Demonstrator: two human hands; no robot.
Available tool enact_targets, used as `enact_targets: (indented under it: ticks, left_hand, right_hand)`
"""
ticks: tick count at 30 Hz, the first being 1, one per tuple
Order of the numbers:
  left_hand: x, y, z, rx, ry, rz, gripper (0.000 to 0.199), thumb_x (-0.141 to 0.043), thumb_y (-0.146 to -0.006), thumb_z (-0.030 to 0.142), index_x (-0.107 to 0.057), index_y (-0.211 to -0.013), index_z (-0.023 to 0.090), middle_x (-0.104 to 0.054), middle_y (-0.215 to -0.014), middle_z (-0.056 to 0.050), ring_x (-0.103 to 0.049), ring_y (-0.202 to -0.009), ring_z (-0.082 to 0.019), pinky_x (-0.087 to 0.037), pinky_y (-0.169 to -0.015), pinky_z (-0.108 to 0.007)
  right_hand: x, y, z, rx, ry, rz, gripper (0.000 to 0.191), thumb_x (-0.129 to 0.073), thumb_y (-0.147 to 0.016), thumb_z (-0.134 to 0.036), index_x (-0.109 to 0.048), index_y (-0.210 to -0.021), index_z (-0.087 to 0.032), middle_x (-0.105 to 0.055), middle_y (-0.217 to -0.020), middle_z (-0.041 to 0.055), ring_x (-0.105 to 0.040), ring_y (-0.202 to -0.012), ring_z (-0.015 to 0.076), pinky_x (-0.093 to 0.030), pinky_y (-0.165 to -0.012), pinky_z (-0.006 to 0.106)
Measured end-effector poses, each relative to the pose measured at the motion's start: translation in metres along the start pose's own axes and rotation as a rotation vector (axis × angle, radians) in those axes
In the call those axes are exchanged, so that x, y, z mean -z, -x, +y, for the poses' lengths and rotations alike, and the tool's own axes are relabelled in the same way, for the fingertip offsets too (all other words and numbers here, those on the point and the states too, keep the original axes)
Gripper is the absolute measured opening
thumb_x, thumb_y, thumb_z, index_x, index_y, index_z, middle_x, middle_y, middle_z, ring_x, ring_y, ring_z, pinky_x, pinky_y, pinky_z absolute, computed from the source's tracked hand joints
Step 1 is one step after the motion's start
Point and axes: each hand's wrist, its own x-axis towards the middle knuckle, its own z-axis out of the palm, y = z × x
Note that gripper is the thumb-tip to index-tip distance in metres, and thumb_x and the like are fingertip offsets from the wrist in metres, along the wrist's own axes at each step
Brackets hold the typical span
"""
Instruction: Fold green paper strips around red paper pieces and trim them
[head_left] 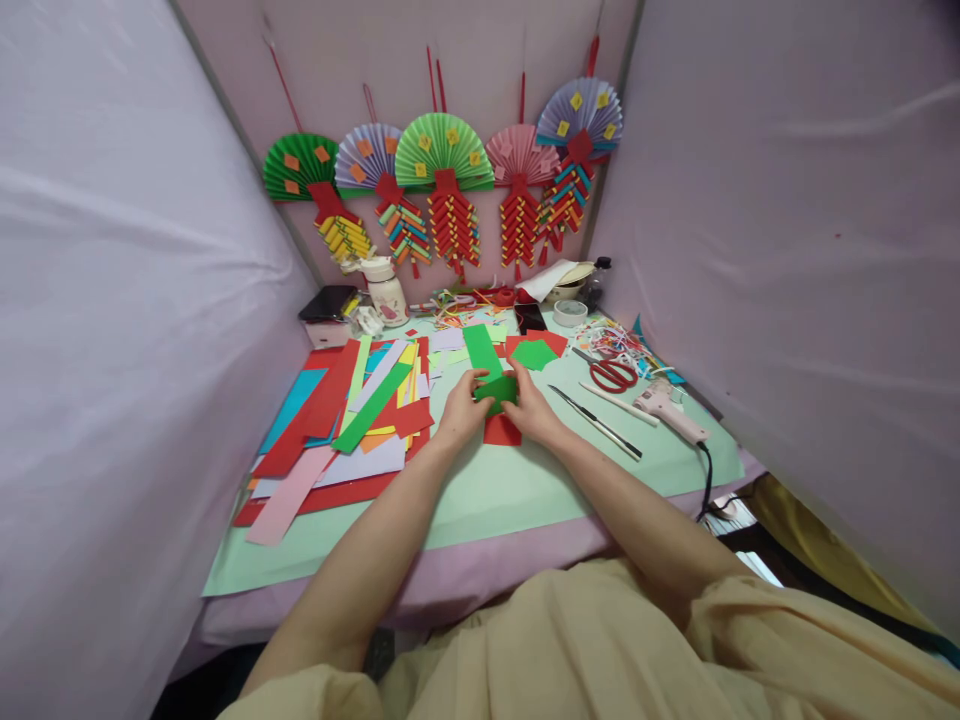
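Observation:
Both my hands hold one long green paper strip (pixel 481 347) in the middle of the table. My left hand (pixel 463 408) pinches the left edge of its near end, and my right hand (pixel 531 405) pinches the right edge. Between them the near end bends up into a fold, while the far part stretches away over the tabletop. A red paper piece (pixel 502 431) lies just below the fold, partly hidden by it. Beyond my right hand rests a green paper cutout (pixel 534 354) on top of red paper (pixel 556 341).
Coloured paper strips (pixel 375 405) pile up at the left. To the right lie a craft knife (pixel 596 421), a white stick (pixel 619 403), red-handled scissors (pixel 613 375), a corded glue gun (pixel 671 412) and paper scraps (pixel 619 345). A bottle (pixel 386 293) stands behind; paper fan ornaments (pixel 445 152) hang above.

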Motion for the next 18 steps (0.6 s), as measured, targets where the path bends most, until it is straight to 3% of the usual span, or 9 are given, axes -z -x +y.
enact_targets:
  ticks: [5,18]
  left_hand:
    - [-0.002,0.001,0.004,0.025,0.097,-0.036,0.052,-0.056,-0.067,0.006,-0.049,-0.118,0.017,-0.062,-0.100,-0.008,-0.060,-0.097,-0.019,-0.048,-0.078,-0.030]
    - [-0.005,0.008,0.008,-0.086,-0.066,0.063,0.049,-0.050,-0.071,0.005,-0.049,-0.118,0.021,-0.066,-0.098,-0.004,-0.062,-0.095,-0.018,-0.047,-0.087,-0.033]
  right_hand:
    - [-0.005,0.000,-0.001,-0.011,-0.129,-0.074,0.094,-0.045,-0.067,-0.006,-0.004,-0.150,-0.020,-0.035,-0.147,0.0153,-0.036,-0.136,0.0223,-0.032,-0.110,0.044]
    - [-0.013,0.006,0.004,0.017,-0.267,-0.008,0.091,-0.044,-0.069,-0.008,-0.004,-0.150,-0.022,-0.038,-0.146,0.0110,-0.035,-0.137,0.0159,-0.032,-0.112,0.038]
